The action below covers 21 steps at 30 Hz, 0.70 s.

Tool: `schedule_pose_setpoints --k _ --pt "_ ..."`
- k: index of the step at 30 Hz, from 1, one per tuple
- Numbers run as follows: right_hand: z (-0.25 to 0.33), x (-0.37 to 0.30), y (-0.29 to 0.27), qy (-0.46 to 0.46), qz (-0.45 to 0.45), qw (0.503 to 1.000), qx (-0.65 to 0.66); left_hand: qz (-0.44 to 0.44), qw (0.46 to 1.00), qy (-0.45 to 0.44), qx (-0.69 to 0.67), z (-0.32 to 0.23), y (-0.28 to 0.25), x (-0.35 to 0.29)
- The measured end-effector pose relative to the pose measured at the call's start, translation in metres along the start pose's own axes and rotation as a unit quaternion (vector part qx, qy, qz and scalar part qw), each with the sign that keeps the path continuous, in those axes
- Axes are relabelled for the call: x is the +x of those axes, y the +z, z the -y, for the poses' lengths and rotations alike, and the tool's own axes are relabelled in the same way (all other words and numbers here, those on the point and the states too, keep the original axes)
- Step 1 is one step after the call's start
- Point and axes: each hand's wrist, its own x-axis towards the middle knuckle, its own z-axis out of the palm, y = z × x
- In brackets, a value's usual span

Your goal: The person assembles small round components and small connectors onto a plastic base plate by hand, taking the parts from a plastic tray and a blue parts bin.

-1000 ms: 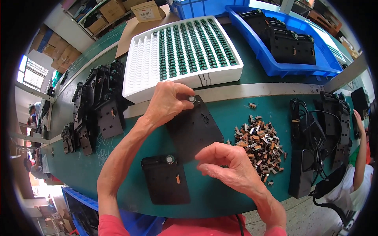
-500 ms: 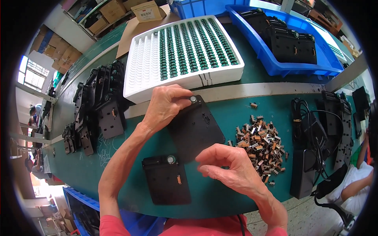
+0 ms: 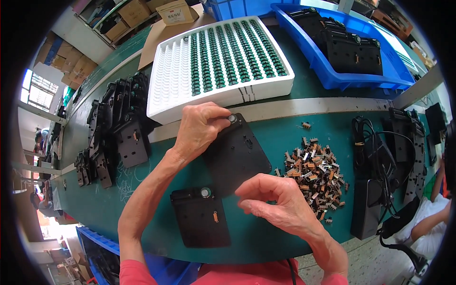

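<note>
My left hand (image 3: pixel 202 129) is closed at the far end of a black plastic panel (image 3: pixel 235 159). Its thumb and forefinger pinch beside a round silver part (image 3: pixel 232 118) at that panel's corner. Held over the panel's near right edge, my right hand (image 3: pixel 280 204) has curled fingers with a gap to the thumb, and nothing shows in it. Closer to me lies a second black panel (image 3: pixel 200 223), fitted with a round silver-topped part (image 3: pixel 205 192) and a small slide switch (image 3: pixel 215 216). A heap of loose slide switches (image 3: pixel 316 175) sits right of my right hand.
Behind my hands stands a white foam tray (image 3: pixel 190 108) with rows of green round parts. A blue bin (image 3: pixel 339 80) at the far right holds black panels. More panels (image 3: pixel 130 142) stack at left. A black power adapter (image 3: pixel 366 209) with cables lies at right.
Both hands and the two panels hold nearly the same places. The view has shifted very slightly.
</note>
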Motion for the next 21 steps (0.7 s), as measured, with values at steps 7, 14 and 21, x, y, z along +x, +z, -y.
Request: schedule_pose_setpoints --k 7,14,21 --pt "0.001 -0.001 -0.002 -0.009 0.012 1.0 0.007 0.003 0.999 -0.007 -0.035 -0.004 -0.006 -0.007" --pt "0.007 -0.003 -0.007 -0.097 -0.055 0.993 -0.037 0.02 0.999 0.033 0.01 -0.043 -0.025 -0.034" --pt "0.023 0.027 -0.052 -0.258 -0.309 0.834 -0.378 0.037 0.994 0.085 0.061 -0.078 -0.061 -0.076"
